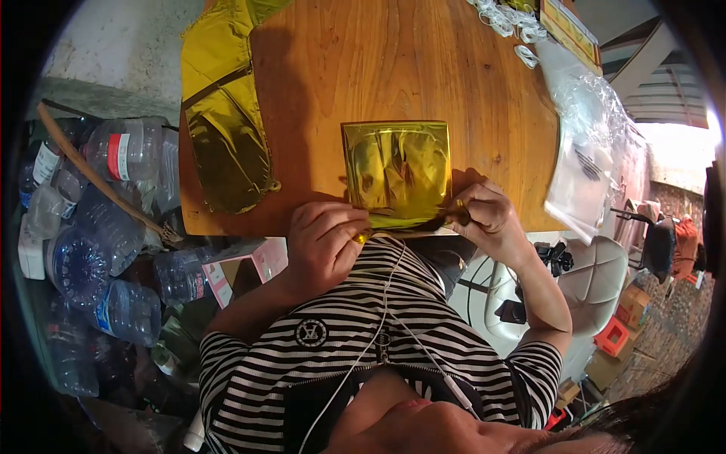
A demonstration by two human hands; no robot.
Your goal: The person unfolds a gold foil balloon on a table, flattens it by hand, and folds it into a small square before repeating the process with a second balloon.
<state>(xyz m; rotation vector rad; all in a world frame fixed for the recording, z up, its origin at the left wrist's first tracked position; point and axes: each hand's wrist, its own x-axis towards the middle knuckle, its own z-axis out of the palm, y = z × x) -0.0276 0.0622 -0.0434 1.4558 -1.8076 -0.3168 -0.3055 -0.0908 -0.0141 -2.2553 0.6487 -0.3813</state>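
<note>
A square piece of shiny gold foil (397, 170), possibly a bag or folded sheet, lies at the near edge of the wooden table (393, 60). My left hand (329, 242) is closed on its lower left corner, thumb and fingers pinched together. At the lower right corner, my right hand (488, 219) pinches the foil between thumb and curled fingers. The near edge of the foil is bunched and darker between both hands. To the left, a larger crumpled strip of gold foil (227, 144) runs along the table's side.
Clear plastic bags (578, 181) hang over the right table edge, with white string (503, 19) behind them. Large plastic bottles (113, 219) and a wooden stick (98, 170) crowd the left. A white padded chair (594, 284) stands at right. A white cable (387, 295) hangs down my front.
</note>
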